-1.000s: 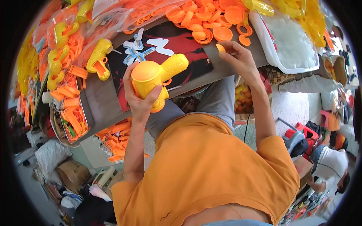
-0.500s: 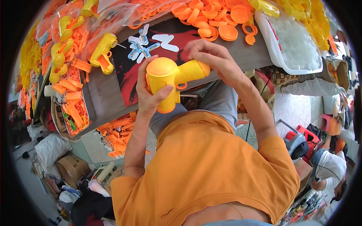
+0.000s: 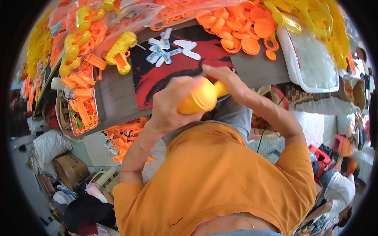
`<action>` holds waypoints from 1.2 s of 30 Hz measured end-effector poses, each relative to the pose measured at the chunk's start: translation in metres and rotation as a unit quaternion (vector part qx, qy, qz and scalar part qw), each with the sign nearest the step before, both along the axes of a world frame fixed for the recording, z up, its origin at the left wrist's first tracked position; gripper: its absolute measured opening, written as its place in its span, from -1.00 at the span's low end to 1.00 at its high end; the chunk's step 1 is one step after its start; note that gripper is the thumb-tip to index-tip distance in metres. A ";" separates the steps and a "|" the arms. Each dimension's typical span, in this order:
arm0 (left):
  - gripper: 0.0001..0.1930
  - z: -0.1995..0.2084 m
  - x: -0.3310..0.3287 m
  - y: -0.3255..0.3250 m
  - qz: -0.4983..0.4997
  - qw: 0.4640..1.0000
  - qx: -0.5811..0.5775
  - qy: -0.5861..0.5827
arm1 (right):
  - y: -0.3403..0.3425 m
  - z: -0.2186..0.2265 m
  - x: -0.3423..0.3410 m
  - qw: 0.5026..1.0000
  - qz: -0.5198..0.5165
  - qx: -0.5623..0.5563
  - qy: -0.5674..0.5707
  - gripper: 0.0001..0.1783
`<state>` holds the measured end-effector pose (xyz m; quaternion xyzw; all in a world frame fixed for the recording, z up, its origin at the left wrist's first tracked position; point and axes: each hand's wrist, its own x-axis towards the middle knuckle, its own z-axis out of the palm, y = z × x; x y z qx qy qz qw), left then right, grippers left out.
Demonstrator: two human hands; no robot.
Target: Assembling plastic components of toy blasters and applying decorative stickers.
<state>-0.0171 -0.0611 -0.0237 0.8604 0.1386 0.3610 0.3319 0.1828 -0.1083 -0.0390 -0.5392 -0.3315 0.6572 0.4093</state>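
Observation:
A yellow plastic toy gun [image 3: 201, 97] with a rounded end is held over my lap at the table's front edge, blurred by motion. Around its body my left hand [image 3: 169, 104] is closed, back of the hand up. My right hand [image 3: 232, 85] is closed about its narrower end, with most of the fingers hidden. Just beyond the hands lie several blue and white stickers [image 3: 163, 53] and a white zigzag piece of sticker backing [image 3: 187, 48] on a red and black board [image 3: 185, 69]. Another yellow toy gun [image 3: 123, 51], with a thin metal rod beside it, lies at the left.
Orange round caps [image 3: 250, 45] are heaped at the back right, beside a white tub [image 3: 293, 70] of clear pieces. A tray [image 3: 96, 118] of orange parts stands at the left, and more orange parts [image 3: 124, 137] lie below the table. Another person [image 3: 338, 192] is at the far right.
The toy gun has been turned and tilted, so its rounded end now faces toward me. My left hand has rolled over it, and the right has come down onto its narrow end.

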 end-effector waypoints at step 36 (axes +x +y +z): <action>-0.52 -0.032 -0.087 0.009 0.140 0.677 -0.623 -0.365 | 0.149 0.017 0.016 0.922 -0.075 0.307 -0.225 -0.76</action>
